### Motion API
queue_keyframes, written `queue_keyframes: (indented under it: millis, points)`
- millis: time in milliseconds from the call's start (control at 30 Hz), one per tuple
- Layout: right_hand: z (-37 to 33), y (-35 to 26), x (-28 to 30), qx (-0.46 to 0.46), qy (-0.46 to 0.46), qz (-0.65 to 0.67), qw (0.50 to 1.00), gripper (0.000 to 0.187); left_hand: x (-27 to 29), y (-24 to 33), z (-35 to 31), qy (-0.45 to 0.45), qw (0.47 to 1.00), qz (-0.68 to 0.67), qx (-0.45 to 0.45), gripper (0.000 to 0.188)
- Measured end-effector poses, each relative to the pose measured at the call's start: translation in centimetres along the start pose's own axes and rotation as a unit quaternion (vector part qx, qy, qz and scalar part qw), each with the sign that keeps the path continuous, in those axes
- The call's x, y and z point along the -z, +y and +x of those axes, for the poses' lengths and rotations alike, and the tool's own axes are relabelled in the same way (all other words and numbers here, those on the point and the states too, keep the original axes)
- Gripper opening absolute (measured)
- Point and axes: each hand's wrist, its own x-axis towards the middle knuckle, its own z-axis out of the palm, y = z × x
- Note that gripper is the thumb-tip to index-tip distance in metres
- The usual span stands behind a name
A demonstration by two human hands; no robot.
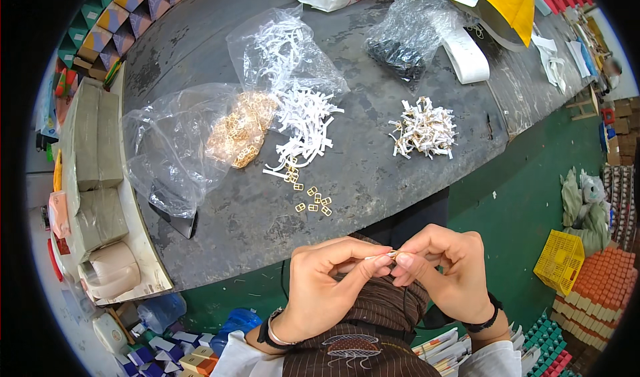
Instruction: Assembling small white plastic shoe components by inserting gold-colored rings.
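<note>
Pinching a small gold buckle and white strip between both hands, left hand and right hand, just off the bench's near edge; I'd keep the strip taut while threading.

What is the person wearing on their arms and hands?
Both hands are bare, with no gloves or rings that can be made out. The left hand has two bands at the wrist: a black band and a thin silvery bangle. The right hand has one black band at the wrist. Pale, whitish sleeves are pushed back from the wrists on both arms.
</note>
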Motion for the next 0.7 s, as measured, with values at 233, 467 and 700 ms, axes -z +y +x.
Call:
queue_keyframes:
  millis: [233, 467, 700]
  points:
    - [-0.9, 0.2, 0.7, 0.058, 0.030, -0.055, 0.996, 0.011, -1.7, 0.4, 0.7, 0.043, 0.982, 0.177, -0.045, 0.004]
    - [-0.6, 1.2, 0.8, 0.142, 0.030, -0.012, 0.989, 0.015, -1.6, 0.6, -0.1, 0.007, 0.983, 0.169, -0.066, 0.008]
    - [-0.9, 1.0, 0.6, 0.120, -0.010, -0.050, 0.991, 0.014, -1.5, 3.3, -0.5, 0.014, 0.981, 0.192, -0.015, 0.011]
